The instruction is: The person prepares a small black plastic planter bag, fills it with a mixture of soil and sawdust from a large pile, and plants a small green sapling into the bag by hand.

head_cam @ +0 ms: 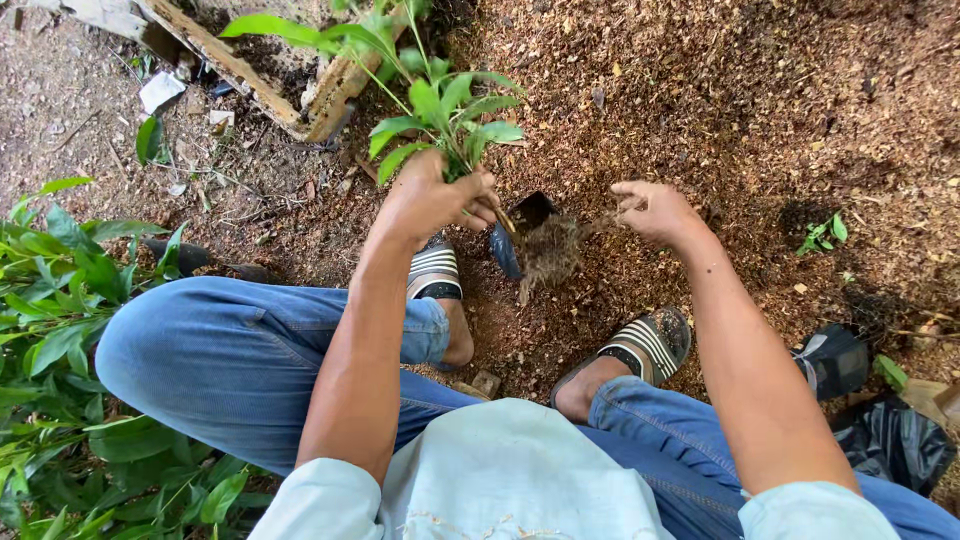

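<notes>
Bent knees in blue jeans (230, 350) frame the work: the left hand (432, 198) grips a leafy seedling (440, 105) by its stem, its root clump (548, 250) already half out of the black bag (505, 250), while the right hand (655, 212), fingers loosely curled, pulls at the trailing roots.

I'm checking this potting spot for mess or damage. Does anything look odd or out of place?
Yes. The seedling in the left hand hangs with its roots bare, its dark bag slipped aside. Splintered wood planks and paper scraps litter the ground. The right hand is at the roots.
</notes>
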